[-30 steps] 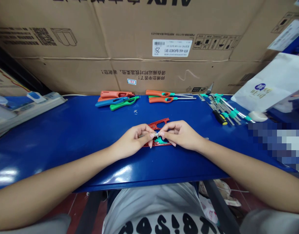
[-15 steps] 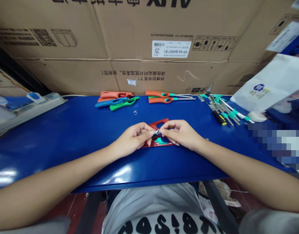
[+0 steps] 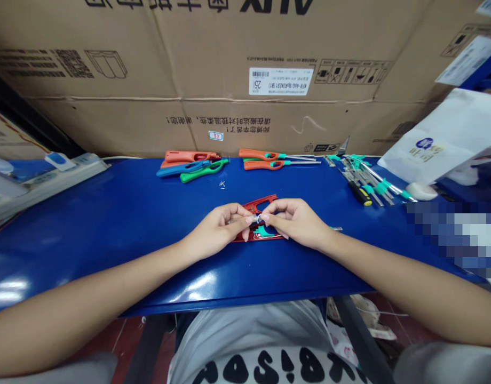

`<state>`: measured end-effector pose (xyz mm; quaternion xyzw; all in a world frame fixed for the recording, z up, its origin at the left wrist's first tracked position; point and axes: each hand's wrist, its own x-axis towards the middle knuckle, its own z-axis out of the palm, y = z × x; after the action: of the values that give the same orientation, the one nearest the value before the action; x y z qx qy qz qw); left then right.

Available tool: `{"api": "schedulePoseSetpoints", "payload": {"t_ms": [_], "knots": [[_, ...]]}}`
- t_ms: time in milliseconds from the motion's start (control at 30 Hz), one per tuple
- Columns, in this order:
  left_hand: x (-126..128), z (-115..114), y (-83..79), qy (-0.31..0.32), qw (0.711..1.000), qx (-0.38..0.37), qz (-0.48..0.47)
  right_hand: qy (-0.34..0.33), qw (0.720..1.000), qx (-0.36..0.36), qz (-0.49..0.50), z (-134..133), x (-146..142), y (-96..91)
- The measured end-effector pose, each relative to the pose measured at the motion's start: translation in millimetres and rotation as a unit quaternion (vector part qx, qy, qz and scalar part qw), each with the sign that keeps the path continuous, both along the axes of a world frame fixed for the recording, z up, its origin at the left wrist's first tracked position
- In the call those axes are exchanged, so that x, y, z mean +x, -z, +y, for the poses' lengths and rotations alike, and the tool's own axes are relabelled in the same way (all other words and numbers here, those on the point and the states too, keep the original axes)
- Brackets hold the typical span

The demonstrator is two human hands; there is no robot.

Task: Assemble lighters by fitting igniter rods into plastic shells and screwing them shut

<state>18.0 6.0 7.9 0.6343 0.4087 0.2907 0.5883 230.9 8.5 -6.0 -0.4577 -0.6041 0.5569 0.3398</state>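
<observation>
My left hand (image 3: 219, 228) and my right hand (image 3: 295, 220) meet fingertip to fingertip over the middle of the blue table (image 3: 109, 224). Together they pinch a small silvery part (image 3: 258, 217) just above an open red lighter shell (image 3: 258, 205) that lies flat on the table. A teal trigger piece (image 3: 265, 231) sits in the shell under my right fingers. Both hands have their fingers closed in a pinch. A thin metal tube (image 3: 335, 229) pokes out to the right behind my right wrist.
At the back lie several long lighters, orange, blue and green (image 3: 191, 163), and two orange ones with metal tubes (image 3: 273, 158). Metal tubes with teal collars and a yellow-black screwdriver (image 3: 361, 193) lie at the right. A white bag (image 3: 445, 138) and cardboard boxes (image 3: 245, 69) stand behind.
Almost nothing has moved. Both hands stay pinched on the small part over the red shell, with slight shifts of the fingertips.
</observation>
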Motion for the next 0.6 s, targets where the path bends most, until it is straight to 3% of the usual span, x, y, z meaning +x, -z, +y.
{"api": "schedulePoseSetpoints", "payload": {"t_ms": [367,467,600], "knots": [[-3.4,2.2,-1.1,0.016,1.0,0.004,0.02,-0.019,0.997,0.043,-0.061,-0.1,1.1,-0.1],[-6.5,2.7,-5.8,0.016,0.999,0.013,0.047,-0.028,0.983,0.14,-0.112,-0.1,4.9,-4.0],[-12.3,2.6,-12.8,0.017,0.992,0.084,0.096,-0.094,0.92,0.313,-0.218,0.0,13.4,-9.7]]}}
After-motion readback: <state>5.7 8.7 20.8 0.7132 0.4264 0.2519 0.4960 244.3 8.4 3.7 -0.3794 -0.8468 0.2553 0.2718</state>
